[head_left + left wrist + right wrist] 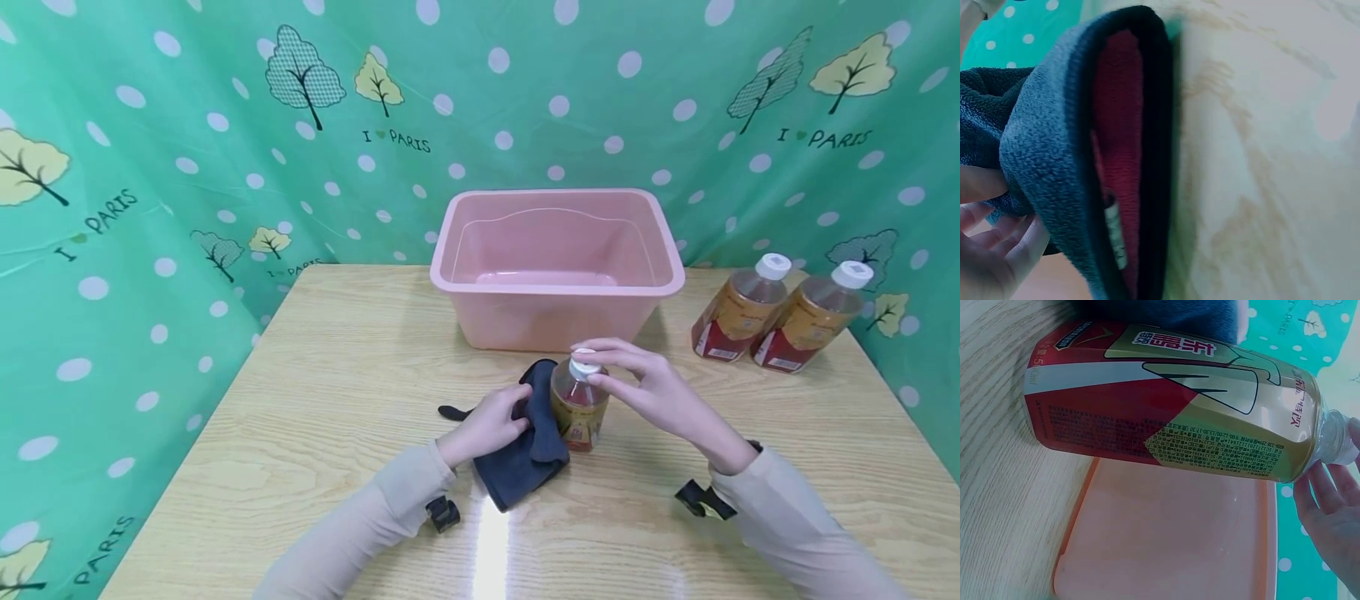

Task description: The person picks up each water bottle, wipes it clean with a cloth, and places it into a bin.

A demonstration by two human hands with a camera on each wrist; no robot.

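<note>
My left hand (489, 425) grips a dark blue-grey plush cloth (520, 473), pinching a fold of it between thumb and fingers. In the left wrist view the cloth (1044, 131) bulges open along a dark trimmed edge, and its red inner side (1119, 106) shows with a small pale tag. Beside it, touching the cloth, a drink bottle (579, 410) with a gold and red label stands upright on the table. My right hand (656, 392) holds the bottle by its white cap (583, 365) with thumb and fingertips. The bottle's label (1166, 406) faces the right wrist camera.
Just behind the bottle stands a pink plastic bin (555, 325). Two similar bottles (738, 312) (806, 321) stand side by side at the table's right back. A green dotted curtain (495, 100) hangs along the back and sides of the wooden table (337, 350).
</note>
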